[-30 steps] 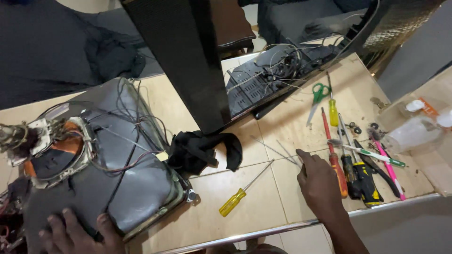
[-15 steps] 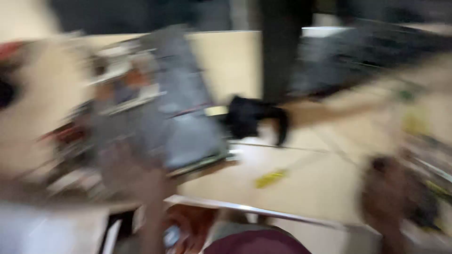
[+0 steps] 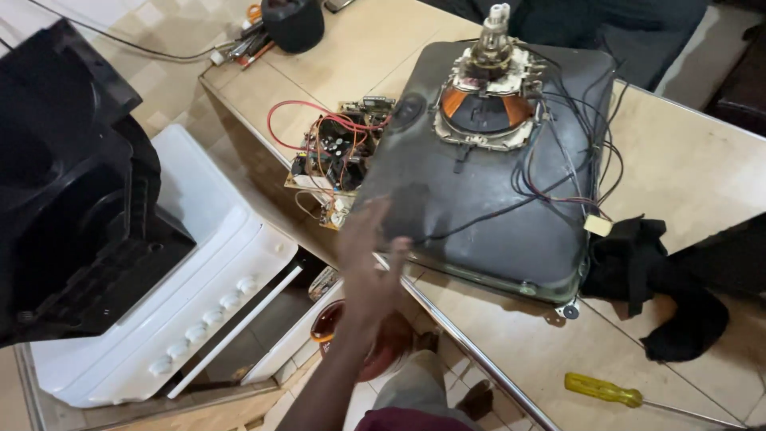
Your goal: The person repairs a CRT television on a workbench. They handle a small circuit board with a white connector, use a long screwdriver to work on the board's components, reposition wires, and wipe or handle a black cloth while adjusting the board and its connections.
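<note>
Tan tiled worktable (image 3: 702, 160) (metal-edged) bears grey picture tube (image 3: 487, 199); left hand (image 3: 369, 259) alongside.

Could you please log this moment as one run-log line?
left hand: open, blurred, at tube corner | right hand: out of view | circuit board: beside tube | screwdriver: on table

A dark grey picture tube (image 3: 487, 199) is laid face down on a tan table (image 3: 694, 160), its neck pointing up and ringed by copper coils and loose wires. A blurred left hand (image 3: 369, 255) is held open at the tube's near corner, the fingers spread over the glass edge. A circuit board (image 3: 335, 156) with red wires is seen just beside the tube. A black cloth (image 3: 646, 271) lies against the tube's other side, and a yellow-handled screwdriver (image 3: 602, 389) lies near the table edge. A white appliance (image 3: 191, 295) stands below the table, with a black casing (image 3: 64, 191) beside it.
</note>
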